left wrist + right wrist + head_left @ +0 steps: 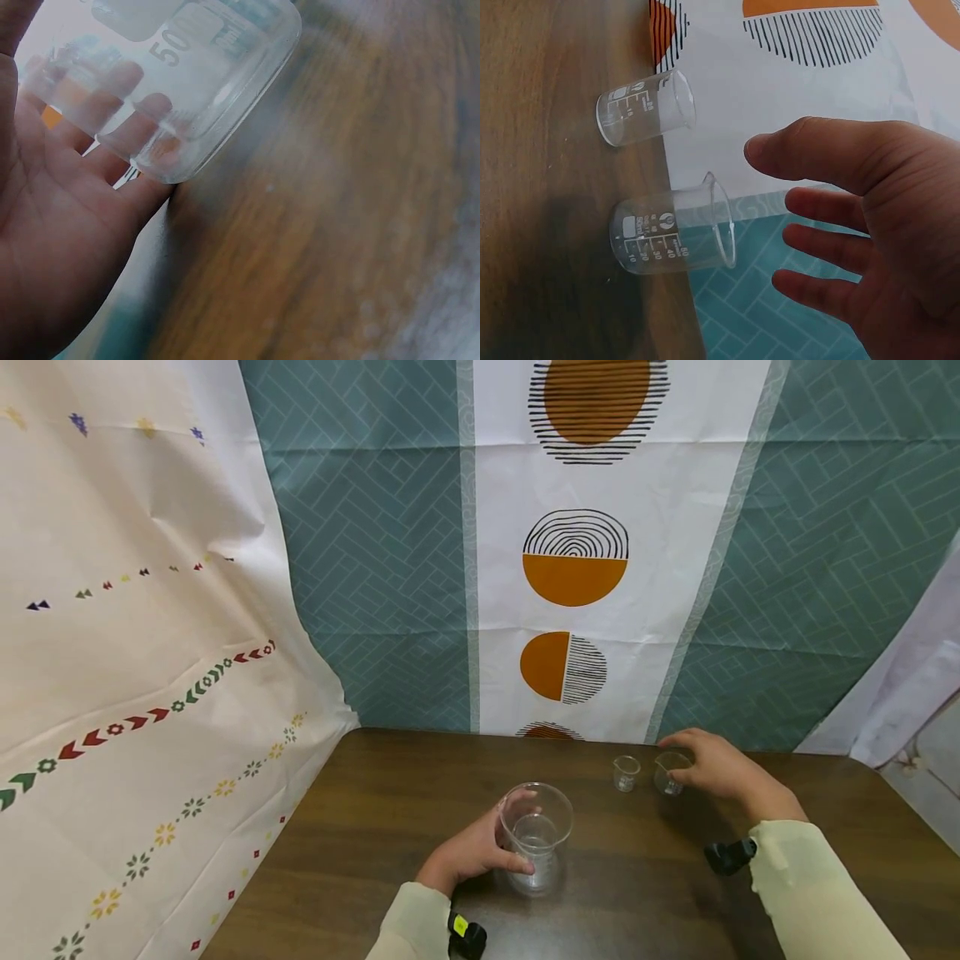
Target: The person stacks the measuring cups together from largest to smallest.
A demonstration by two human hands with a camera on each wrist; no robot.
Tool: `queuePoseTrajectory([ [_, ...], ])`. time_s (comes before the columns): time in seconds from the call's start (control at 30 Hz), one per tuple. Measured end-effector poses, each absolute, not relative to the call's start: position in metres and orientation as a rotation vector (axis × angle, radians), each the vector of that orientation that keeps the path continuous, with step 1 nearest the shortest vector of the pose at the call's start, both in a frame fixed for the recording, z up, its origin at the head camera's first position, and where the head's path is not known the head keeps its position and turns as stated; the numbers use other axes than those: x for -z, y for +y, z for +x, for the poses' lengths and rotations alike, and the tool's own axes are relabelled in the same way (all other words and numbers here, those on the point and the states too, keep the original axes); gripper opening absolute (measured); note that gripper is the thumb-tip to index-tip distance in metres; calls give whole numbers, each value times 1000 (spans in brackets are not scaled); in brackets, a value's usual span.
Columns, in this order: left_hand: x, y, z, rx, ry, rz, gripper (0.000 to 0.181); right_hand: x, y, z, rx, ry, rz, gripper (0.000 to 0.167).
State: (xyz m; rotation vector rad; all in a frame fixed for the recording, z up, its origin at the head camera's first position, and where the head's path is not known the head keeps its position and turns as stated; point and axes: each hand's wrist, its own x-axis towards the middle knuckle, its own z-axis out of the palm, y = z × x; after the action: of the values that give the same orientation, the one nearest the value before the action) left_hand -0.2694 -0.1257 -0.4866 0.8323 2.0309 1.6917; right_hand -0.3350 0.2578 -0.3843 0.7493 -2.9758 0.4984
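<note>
A large clear glass beaker (547,852) stands on the wooden table, with white markings in the left wrist view. My left hand (474,847) grips it from the left, thumb at the front and fingers around the far side. A ring shows inside this beaker; I cannot tell whether it is a liquid level or another vessel. At the back right, a small graduated glass beaker (671,229) stands upright. Over it hovers my right hand (720,768), fingers spread and apart from the glass in the right wrist view. An even smaller beaker (645,109) stands beside it.
The brown wooden table (360,827) ends at a hanging teal and white patterned cloth (375,568) behind the small beakers. A cream patterned cloth (150,693) hangs along the left side. Pale fabric (900,693) hangs at the right.
</note>
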Motion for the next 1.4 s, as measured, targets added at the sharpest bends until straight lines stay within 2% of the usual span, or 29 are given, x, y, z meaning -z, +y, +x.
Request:
queuePoseTrajectory([
  [1.4, 492, -125, -273, -1708, 2015, 849, 91, 404, 261, -345, -493, -2983, 722, 45],
])
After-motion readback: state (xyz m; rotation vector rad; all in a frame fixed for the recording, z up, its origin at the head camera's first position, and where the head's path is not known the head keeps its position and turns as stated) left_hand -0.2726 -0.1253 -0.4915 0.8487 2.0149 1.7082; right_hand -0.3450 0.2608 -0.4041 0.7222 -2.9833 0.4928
